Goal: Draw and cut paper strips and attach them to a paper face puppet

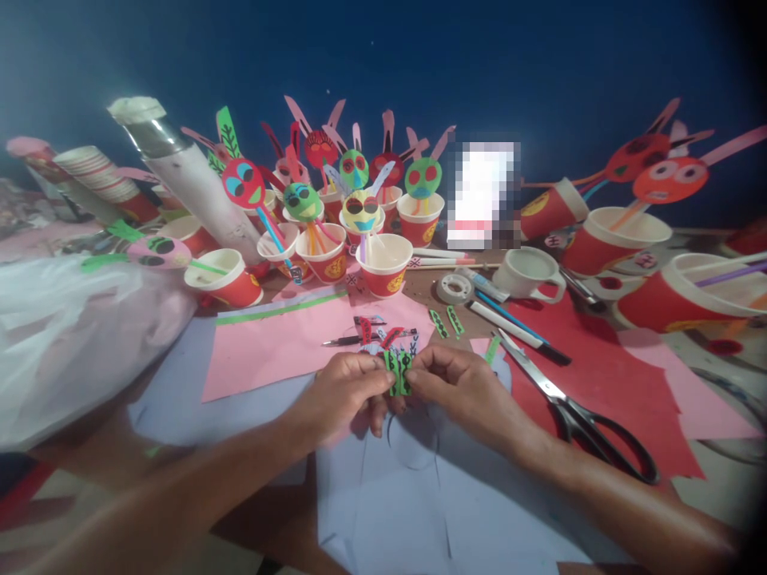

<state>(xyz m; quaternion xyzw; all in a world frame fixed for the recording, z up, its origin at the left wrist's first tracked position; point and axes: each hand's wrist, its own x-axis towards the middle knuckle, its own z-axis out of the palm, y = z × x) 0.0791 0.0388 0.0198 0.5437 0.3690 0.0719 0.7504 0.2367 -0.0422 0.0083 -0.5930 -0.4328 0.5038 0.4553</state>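
Small green paper strips (398,375) with black drawn patterns are pinched between my two hands at the middle of the view. My left hand (353,385) closes thumb and finger on the left strip. On the right strip, my right hand (451,379) has a similar pinch. Just beyond the fingertips lie red patterned paper pieces (392,336) and a black pen (347,339) on pink paper (269,343). Two more green strips (447,321) rest on the table to the right. Under my hands is a pale blue paper sheet (383,487).
Black-handled scissors (578,415) lie open on red paper (605,383) at right. A tape roll (454,289) and a white mug (528,273) stand beyond. Several red paper cups (383,266) with paper animal faces line the back. A white plastic bag (89,335) sits left.
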